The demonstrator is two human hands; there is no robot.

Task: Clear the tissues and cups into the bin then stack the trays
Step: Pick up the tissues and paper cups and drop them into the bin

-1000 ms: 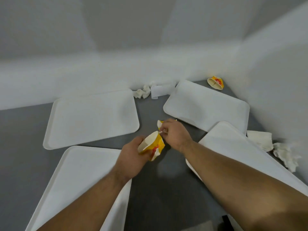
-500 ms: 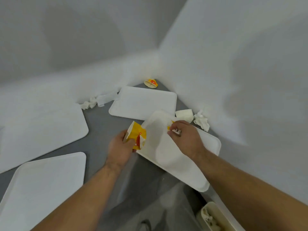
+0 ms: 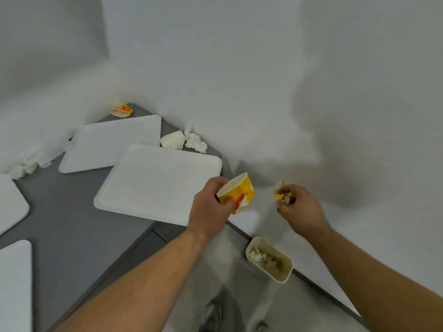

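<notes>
My left hand (image 3: 209, 208) grips a crushed yellow paper cup (image 3: 237, 192), held past the table's right edge. My right hand (image 3: 298, 209) is closed on a smaller crumpled yellow cup (image 3: 281, 193), to the right of the first. Below both hands a beige bin (image 3: 285, 271) stands on the floor with crumpled tissues inside. Another yellow cup (image 3: 121, 110) lies in the far corner of the grey table (image 3: 72, 226). White tissues (image 3: 195, 142) lie by the right wall, and more tissues (image 3: 24, 167) lie along the back wall. The nearest white tray (image 3: 155, 180) lies left of my left hand.
A second tray (image 3: 112, 142) lies behind the nearest one, and parts of two more trays (image 3: 12, 204) show at the left edge. White walls close off the back and right. My legs and shoes show on the floor beside the bin.
Both hands have carried their cups rightward, off the tray and beyond the table edge, to above the bin. The view has swung right, and the bin is now fully in sight.
</notes>
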